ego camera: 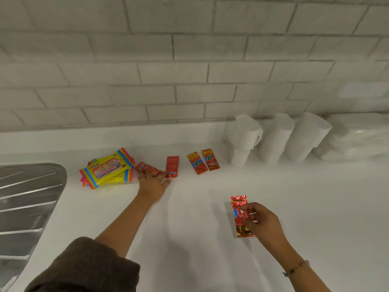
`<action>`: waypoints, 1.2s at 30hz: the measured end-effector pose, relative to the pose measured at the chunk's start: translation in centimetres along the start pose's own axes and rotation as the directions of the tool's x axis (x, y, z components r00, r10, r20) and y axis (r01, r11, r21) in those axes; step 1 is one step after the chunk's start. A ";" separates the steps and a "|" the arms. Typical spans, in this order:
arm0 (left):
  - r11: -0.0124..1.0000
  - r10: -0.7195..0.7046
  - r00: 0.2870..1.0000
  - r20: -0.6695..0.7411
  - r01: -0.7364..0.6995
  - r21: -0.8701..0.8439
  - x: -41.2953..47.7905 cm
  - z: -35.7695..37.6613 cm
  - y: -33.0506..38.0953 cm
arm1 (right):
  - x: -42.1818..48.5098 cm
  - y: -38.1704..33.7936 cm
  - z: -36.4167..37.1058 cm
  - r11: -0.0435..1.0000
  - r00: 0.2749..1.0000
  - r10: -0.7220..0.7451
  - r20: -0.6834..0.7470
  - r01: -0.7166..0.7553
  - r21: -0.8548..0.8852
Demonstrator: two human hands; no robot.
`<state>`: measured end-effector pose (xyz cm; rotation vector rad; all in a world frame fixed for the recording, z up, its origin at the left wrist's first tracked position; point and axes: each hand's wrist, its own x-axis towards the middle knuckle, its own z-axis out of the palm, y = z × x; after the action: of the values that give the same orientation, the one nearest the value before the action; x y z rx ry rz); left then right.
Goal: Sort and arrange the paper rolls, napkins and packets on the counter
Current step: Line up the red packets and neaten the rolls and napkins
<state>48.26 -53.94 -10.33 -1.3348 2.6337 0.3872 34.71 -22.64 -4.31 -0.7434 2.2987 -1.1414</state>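
Head view, nearest: the right hand (263, 224) pinches a red sachet (240, 216) along its right edge, thumb and fingertips curled onto it. Whether it rests on the white counter (189, 239) or is held just above it, I cannot tell.
Handling: the red sachet looks light, thin and limp, and its glossy foil is probably slippery. An edge or sealed end seems the safest hold, pinched gently so the filling is not squeezed.
Look: red foil with gold bands at both ends and a blue-and-white logo in the middle.
Mid counter: the left hand (152, 182) reaches forward with fingers fairly straight and spread. Its tips touch a tilted sachet (145, 167) and an upright sachet (172, 165), but it closes on neither.
Left of it: yellow wipes packs (107, 170) with pink and blue ends are stacked askew, just beside the tilted sachet. They look soft and pliable.
Right of it: a sachet pair (203, 162) lies side by side, already neat.
Far right: three white paper rolls (275, 140) stand in a row near the tiled wall (189, 70). They look soft and crushable, best held round the middle.
Beyond them: a pale wrapped bundle (357, 138), blurred, is possibly the napkins.
Left edge: a steel drainer (27, 197).
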 end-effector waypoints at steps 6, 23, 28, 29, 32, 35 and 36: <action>0.990 -0.027 0.996 -0.081 0.015 -0.140 -1.1 0.6 0.0 | 4.7 -2.9 2.1 0.997 0.996 -0.037 0.081 0.042 -0.067; 0.981 -0.022 0.995 -0.094 0.003 -0.194 -3.0 1.4 0.2 | 19.3 -9.9 15.0 0.852 0.967 -0.181 0.178 0.245 -0.462; 0.959 0.001 0.989 -0.147 -0.043 -0.280 -2.5 0.7 0.2 | 19.1 -9.3 15.0 0.732 0.917 -0.317 0.240 0.398 -0.553; 0.950 0.000 0.985 -0.172 -0.054 -0.308 -2.4 0.5 0.1 | 18.8 -9.1 14.9 0.719 0.902 -0.350 0.251 0.431 -0.545; 0.919 -0.027 0.965 -0.262 -0.079 -0.386 -2.1 0.0 -0.2 | 17.5 -8.3 15.2 0.673 0.829 -0.491 0.267 0.556 -0.488; 0.927 -0.050 0.967 -0.251 -0.048 -0.371 -1.9 -0.3 -0.6 | 16.0 -7.7 15.7 0.565 0.742 -0.523 0.421 0.671 -0.480; 0.931 -0.050 0.969 -0.241 -0.042 -0.362 -1.8 -0.4 -0.8 | 15.6 -7.6 15.8 0.548 0.718 -0.501 0.484 0.696 -0.464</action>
<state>49.97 -53.11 -9.62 -1.5871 2.8613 0.7930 34.79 -45.53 -9.30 -1.9605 2.1748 -0.3757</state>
